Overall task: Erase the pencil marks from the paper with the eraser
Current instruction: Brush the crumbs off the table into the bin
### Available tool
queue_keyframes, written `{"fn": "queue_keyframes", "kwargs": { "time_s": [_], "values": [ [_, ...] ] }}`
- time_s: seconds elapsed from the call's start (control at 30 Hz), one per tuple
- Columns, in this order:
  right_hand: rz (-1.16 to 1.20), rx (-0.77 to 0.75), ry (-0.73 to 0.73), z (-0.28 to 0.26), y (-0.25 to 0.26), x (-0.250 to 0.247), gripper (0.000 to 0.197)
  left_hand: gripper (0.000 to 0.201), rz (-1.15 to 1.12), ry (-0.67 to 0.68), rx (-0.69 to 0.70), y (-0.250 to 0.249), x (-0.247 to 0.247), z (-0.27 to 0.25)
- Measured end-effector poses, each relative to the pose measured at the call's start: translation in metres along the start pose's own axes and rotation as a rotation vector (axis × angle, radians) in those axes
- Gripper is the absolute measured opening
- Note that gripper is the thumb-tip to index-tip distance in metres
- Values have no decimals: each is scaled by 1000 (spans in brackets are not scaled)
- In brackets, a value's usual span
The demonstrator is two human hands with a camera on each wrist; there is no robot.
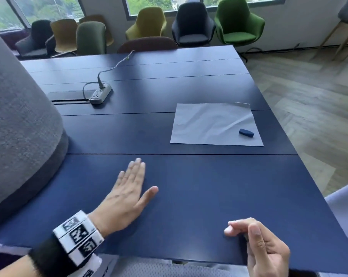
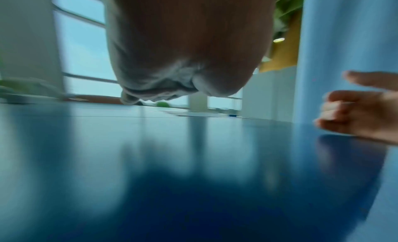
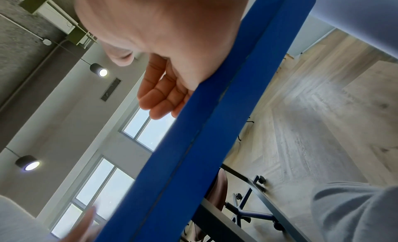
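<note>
A white, slightly creased sheet of paper [image 1: 215, 124] lies on the dark blue table [image 1: 189, 196] at the far right. A small dark blue eraser [image 1: 246, 132] rests on the sheet's near right corner. No pencil marks show from here. My left hand [image 1: 129, 188] lies flat on the table, fingers straight, well short of the paper. My right hand [image 1: 255, 242] rests at the table's near edge, fingers loosely curled, holding nothing. In the left wrist view the paper [image 2: 206, 114] is a thin strip far off and the right hand [image 2: 355, 112] shows at right.
A grey power strip [image 1: 100, 94] with its cable sits at the table's back left. A large grey fabric-covered shape [image 1: 19, 126] stands at the left. Several chairs [image 1: 237, 23] line the windows. The table's right edge drops to a wooden floor [image 1: 308, 96].
</note>
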State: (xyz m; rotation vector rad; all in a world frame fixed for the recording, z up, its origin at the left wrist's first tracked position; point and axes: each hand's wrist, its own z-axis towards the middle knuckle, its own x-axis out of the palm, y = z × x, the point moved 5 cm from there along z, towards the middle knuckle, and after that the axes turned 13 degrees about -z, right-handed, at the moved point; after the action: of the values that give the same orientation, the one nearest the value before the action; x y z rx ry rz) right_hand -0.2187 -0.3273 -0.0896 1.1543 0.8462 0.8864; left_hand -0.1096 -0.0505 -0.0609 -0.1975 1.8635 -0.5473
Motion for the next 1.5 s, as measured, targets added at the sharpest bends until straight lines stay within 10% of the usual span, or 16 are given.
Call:
{"fn": "queue_keyframes", "kwargs": {
  "time_s": [0.13, 0.23, 0.57, 0.87, 1.03, 1.17, 1.3, 1.4, 1.5],
  "values": [
    [-12, -34, -31, 2, 1, 0, 46, 128, -47, -176, -447, 77, -5, -51],
    [-38, -40, -15, 0, -3, -1, 34, 129, 10, -150, -497, 58, 18, -47],
    [-8, -53, -66, -6, 2, 1, 37, 103, -310, 225, 164, -128, 86, 4],
    [58, -14, -38, -2, -2, 2, 44, 123, -1, -55, -437, 28, 29, -28],
    [64, 16, -20, -3, 0, 3, 57, 92, 49, -180, -178, -40, 90, -13],
    [294, 92, -120, -6, -1, 1, 43, 84, -46, 9, 85, -130, 123, 9],
    [549, 204, -177, 3, -4, -6, 50, 84, -664, 179, 154, -170, 110, 15],
    [146, 73, -131, 6, 4, -4, 25, 85, -1215, 100, -1, -149, 76, 4],
    [-609, -311, 109, -11, 31, 51, 29, 94, -1249, -171, -14, -100, 45, -12]
  ]
}}
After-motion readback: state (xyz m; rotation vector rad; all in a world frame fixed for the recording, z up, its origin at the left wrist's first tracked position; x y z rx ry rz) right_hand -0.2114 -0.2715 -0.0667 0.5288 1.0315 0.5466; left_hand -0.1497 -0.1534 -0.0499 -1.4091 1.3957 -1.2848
